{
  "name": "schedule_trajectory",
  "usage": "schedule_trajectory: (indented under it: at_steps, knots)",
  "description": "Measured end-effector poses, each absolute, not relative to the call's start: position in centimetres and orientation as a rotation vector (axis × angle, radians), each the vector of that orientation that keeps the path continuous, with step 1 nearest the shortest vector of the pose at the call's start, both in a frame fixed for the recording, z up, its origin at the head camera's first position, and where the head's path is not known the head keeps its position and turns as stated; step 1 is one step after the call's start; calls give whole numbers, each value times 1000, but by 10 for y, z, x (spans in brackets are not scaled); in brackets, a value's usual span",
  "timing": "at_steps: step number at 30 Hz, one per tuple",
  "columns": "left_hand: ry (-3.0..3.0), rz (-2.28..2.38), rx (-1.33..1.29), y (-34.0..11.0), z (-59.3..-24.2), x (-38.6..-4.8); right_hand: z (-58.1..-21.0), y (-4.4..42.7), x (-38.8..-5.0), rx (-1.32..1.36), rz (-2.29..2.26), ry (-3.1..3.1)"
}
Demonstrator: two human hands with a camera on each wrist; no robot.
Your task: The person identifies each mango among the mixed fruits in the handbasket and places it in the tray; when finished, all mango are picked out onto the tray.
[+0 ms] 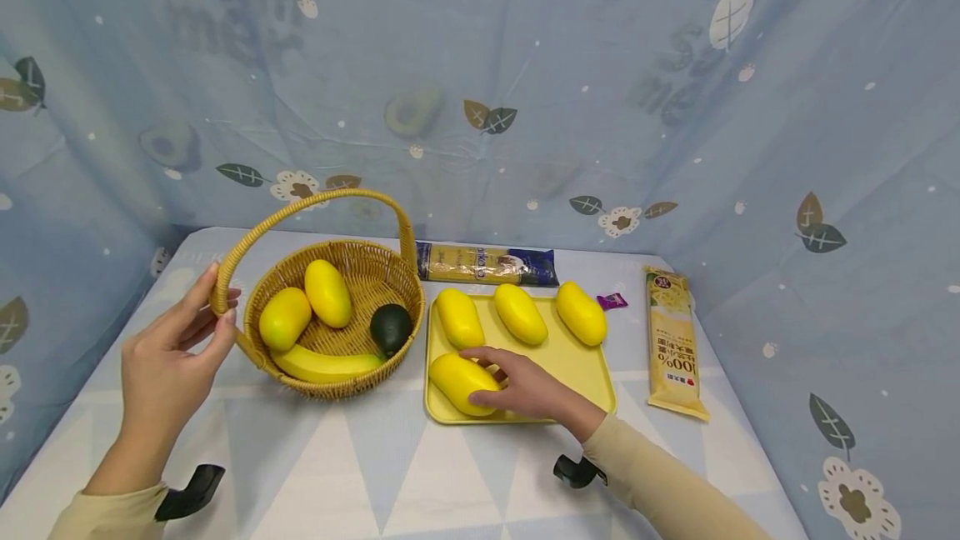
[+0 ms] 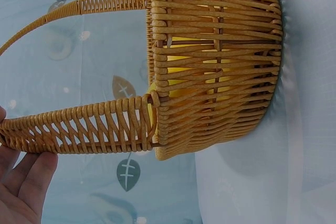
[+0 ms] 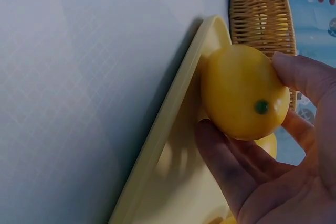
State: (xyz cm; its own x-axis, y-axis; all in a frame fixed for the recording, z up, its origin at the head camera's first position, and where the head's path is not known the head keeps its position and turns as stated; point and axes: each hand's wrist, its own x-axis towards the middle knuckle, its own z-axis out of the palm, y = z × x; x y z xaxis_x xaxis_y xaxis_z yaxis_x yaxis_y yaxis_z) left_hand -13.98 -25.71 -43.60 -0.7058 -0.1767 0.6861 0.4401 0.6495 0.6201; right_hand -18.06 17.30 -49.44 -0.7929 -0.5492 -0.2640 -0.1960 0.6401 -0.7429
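In the head view, my left hand (image 1: 168, 357) holds the left side of the arched handle (image 1: 322, 197) of a wicker basket (image 1: 330, 390). The left wrist view has the fingers (image 2: 39, 179) against the handle's woven side. Inside the basket lie two mangoes (image 1: 327, 293), a banana (image 1: 326, 363) and a dark green avocado (image 1: 391, 328). My right hand (image 1: 525, 386) grips a yellow mango (image 1: 457, 382) at the front left of a pale yellow tray (image 1: 577, 382). The right wrist view shows thumb and fingers around that mango, its green stem spot facing the camera.
Three more mangoes (image 1: 521, 313) lie in a row along the tray's back. Behind stands a blue-ended pasta packet (image 1: 480, 263). A small purple wrapped sweet (image 1: 612, 301) and a yellow noodle packet (image 1: 672, 340) lie to the right. A patterned blue curtain (image 1: 480, 90) encloses the table.
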Motion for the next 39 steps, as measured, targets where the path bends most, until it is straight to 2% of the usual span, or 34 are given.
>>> schedule_trajectory:
  at_steps: [21, 39]
  knots:
    - [-2126, -1046, -194, -257, -436, -139, -491, 180, -177, -686, -895, 2509]
    - [-2118, -1051, -197, -256, -436, -139, -482, 182, -176, -627, -878, 2557]
